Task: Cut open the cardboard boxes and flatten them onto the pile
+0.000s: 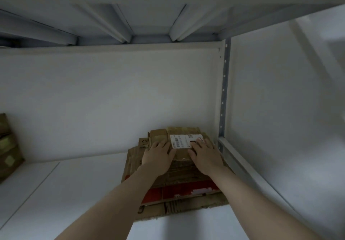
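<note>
I see both bare forearms reaching in from the near edge toward a pile of flattened cardboard [186,207], which lies on the white shelf surface [56,193], right of centre and close to the shelf's right side rail [252,168]. The nearest and lowest sheet in the pile is plain brown with dark print, and its near edge is ragged. Just above it lies a red sheet [179,191] with a small pale patch on it, and brown corrugated layers are stacked on top of that. My left hand [158,152] lies palm down on the left part of the top flattened box [182,154], fingers straight and slightly spread, pressing onto the cardboard. My right hand [205,155] lies the same way on the right part, fingers extended, with its fingertips touching the near edge of a white shipping label [183,141] that bears a barcode. The two hands are just apart, with a strip of brown card between them. The far end of the pile reaches the white back panel [112,99]. To the right of it stands a grey metal upright [224,94] with a row of holes. At the far left edge sit a few brown boxes [7,146], stacked, only partly in view. Overhead runs the ribbed underside of the upper shelf [149,15].
</note>
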